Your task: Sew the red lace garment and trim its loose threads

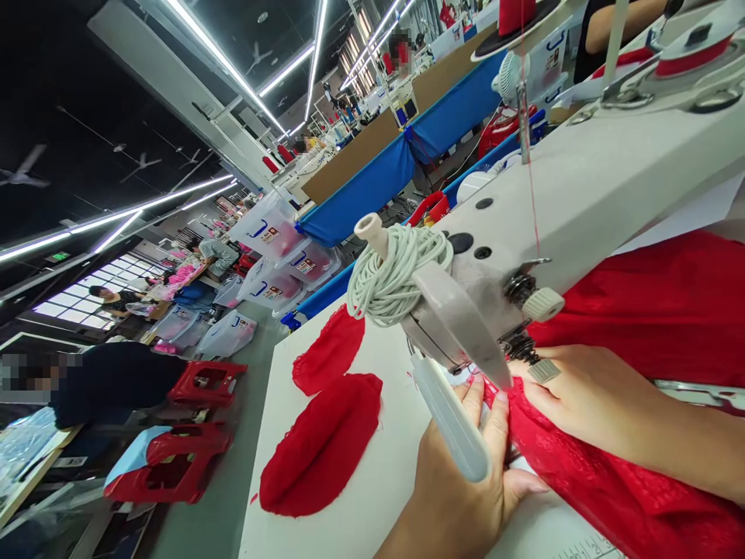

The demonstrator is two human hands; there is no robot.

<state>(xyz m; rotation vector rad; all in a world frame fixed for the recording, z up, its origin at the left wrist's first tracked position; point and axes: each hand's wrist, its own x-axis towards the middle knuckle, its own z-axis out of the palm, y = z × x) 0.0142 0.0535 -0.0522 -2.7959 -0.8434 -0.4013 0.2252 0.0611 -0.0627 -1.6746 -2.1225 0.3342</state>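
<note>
Red lace fabric (587, 458) lies beneath the head of a white sewing machine (582, 210) and trails toward the lower right. My left hand (454, 489) rests on the work surface beside the needle area, fingers stretched out and thumb apart, its fingertips touching the edge of the fabric. A grey lever (451, 423) hides part of it. Across the fabric, my right hand (594, 396) is closed on the red lace, with most fingertips hidden behind the tension knobs (543, 304). The needle tip is hidden too.
Two red fabric pieces (320, 446) lie on the white table (401, 497) at left. A coil of pale cord (396, 272) hangs on the machine head. Red stools (186, 466), a seated person (122, 384) and clear plastic bins (273, 279) stand beyond the table.
</note>
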